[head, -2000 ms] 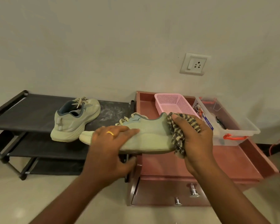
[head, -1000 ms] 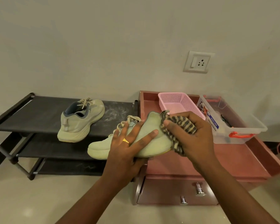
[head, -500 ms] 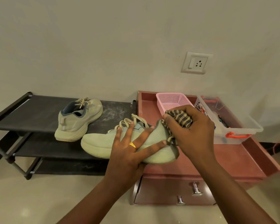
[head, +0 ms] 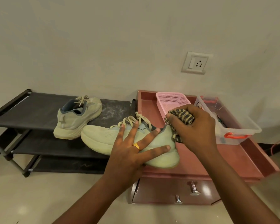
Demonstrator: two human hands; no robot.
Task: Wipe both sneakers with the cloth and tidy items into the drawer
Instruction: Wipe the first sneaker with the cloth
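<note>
**A:** Which shoe is being handled?

**B:** The near sneaker (head: 100,139), pale green, with its toe to the left and its heel to the right. It spans the gap between the shoe rack (head: 23,110) and the cabinet (head: 217,159), and its heel is over the front left corner of the cabinet top. I cannot tell whether the sole touches that top.

**A:** And the left hand?

**B:** The left hand (head: 131,149) lies on the side of the shoe with four fingers straight and spread wide. There is a gold ring (head: 136,145) on one of them. The thumb is hidden underneath.

**A:** The right?

**B:** The right hand (head: 196,131) is curled tight round the cloth (head: 181,116), a bunched rag striped dark and tan. It holds the cloth against the back of the heel. A bit of the rag hangs below the fingers, touching the heel.

**A:** Where is the other one?

**B:** The second sneaker (head: 78,117) stands on the top shelf of the rack, in its right half. Its heel points toward the front edge, and it sits just behind the near sneaker's toe.

**A:** What sits on the cabinet?

**B:** A pink basket (head: 170,99) stands at the back edge, partly behind the right hand. A clear box (head: 242,125) with orange clips runs along the right edge. Below the front edge is the drawer (head: 160,189), with two metal knobs (head: 193,189) on its front. A wall socket (head: 196,63) is on the wall above.
</note>
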